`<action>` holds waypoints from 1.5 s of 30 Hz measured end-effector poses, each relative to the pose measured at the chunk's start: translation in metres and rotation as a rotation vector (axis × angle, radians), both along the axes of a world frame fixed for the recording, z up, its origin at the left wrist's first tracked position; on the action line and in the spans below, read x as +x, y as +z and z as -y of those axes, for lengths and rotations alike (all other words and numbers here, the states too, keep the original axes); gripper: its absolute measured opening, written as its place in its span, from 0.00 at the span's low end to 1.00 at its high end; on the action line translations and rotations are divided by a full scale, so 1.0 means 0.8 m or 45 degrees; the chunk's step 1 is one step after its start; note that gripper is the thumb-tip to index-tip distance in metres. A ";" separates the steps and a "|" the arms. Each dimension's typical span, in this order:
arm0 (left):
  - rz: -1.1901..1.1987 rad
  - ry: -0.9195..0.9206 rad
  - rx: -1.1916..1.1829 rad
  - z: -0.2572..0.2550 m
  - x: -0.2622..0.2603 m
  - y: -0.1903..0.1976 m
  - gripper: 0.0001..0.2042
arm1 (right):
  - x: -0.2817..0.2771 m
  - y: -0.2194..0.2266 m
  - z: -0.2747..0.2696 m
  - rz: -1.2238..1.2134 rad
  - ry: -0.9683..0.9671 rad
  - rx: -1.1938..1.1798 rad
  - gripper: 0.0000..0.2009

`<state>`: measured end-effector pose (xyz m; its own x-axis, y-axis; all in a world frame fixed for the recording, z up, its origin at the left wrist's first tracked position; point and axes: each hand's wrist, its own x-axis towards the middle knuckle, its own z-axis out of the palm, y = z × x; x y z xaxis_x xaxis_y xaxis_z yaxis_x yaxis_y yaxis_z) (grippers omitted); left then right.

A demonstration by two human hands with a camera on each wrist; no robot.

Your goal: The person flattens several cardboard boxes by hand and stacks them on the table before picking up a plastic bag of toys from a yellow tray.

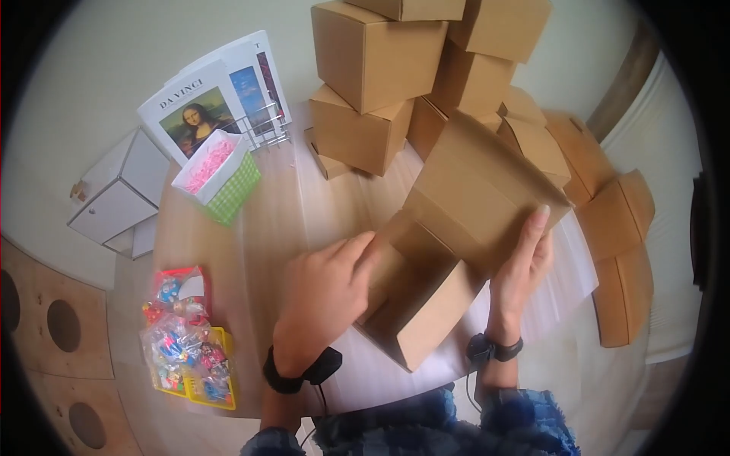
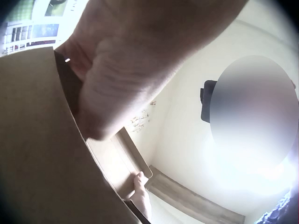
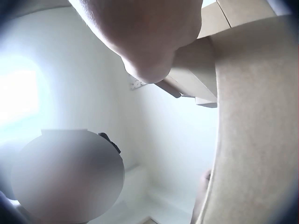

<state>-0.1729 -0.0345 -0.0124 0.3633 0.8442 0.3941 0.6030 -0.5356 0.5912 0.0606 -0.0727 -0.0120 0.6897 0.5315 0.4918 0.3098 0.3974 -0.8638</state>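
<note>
An open cardboard box [image 1: 437,319] sits tilted at the table's front, its lid [image 1: 479,186] raised toward the back right. My left hand [image 1: 323,292] grips the box's left side, its fingers bent over the edge. In the left wrist view that hand reaches past the box wall [image 2: 42,130], and its fingertips are hidden. With the thumb on the inner face and fingers behind, my right hand [image 1: 525,262] holds the lid's right edge. A box panel [image 3: 257,116] fills the right part of the right wrist view.
Stacked cardboard boxes [image 1: 380,61] stand at the back, with more boxes [image 1: 620,220] at right. A green checked box [image 1: 232,194] of pink shredded filler stands by books [image 1: 198,114] in a wire rack. Red [image 1: 199,275] and yellow baskets [image 1: 233,372] with bagged trinkets lie left.
</note>
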 end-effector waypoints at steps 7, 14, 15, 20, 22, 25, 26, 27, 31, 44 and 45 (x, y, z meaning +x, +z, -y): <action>0.032 0.264 0.424 0.028 0.006 0.029 0.08 | -0.012 0.003 0.021 0.234 0.082 -0.409 0.54; -0.044 0.323 0.569 0.036 0.011 0.024 0.07 | -0.034 -0.011 0.049 0.488 0.297 -0.547 0.43; -0.133 0.374 0.599 0.034 0.003 0.026 0.06 | -0.026 -0.014 0.051 0.299 0.394 -0.501 0.39; 0.227 0.516 0.323 0.029 -0.022 0.044 0.07 | 0.011 -0.025 0.061 -0.293 0.566 -0.565 0.32; 0.107 0.494 0.349 0.038 -0.029 0.042 0.07 | -0.015 -0.026 0.063 0.052 0.290 -0.505 0.33; 0.087 0.352 0.402 0.053 0.002 0.047 0.07 | -0.048 -0.019 0.074 1.099 -0.087 -0.335 0.31; 0.088 0.314 0.470 0.057 0.012 0.044 0.07 | -0.055 -0.018 0.087 1.199 0.142 -0.305 0.29; 0.086 0.276 0.537 0.063 0.022 0.040 0.07 | -0.061 -0.006 0.095 1.112 0.562 -0.387 0.26; -0.017 0.085 0.492 0.090 0.038 0.034 0.15 | -0.060 -0.050 0.110 1.086 1.050 -0.425 0.20; 0.435 -0.152 -0.576 0.101 -0.007 -0.042 0.27 | 0.020 -0.191 0.172 -0.490 1.005 -0.173 0.20; 0.452 -0.179 -0.523 0.109 0.001 -0.042 0.28 | 0.018 -0.187 0.169 -0.610 0.970 -0.112 0.22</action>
<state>-0.1720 -0.1219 -0.0458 0.3881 0.9074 0.1614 0.2684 -0.2788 0.9221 0.0752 -0.2078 -0.1615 0.2561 0.9500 0.1785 -0.4110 0.2741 -0.8695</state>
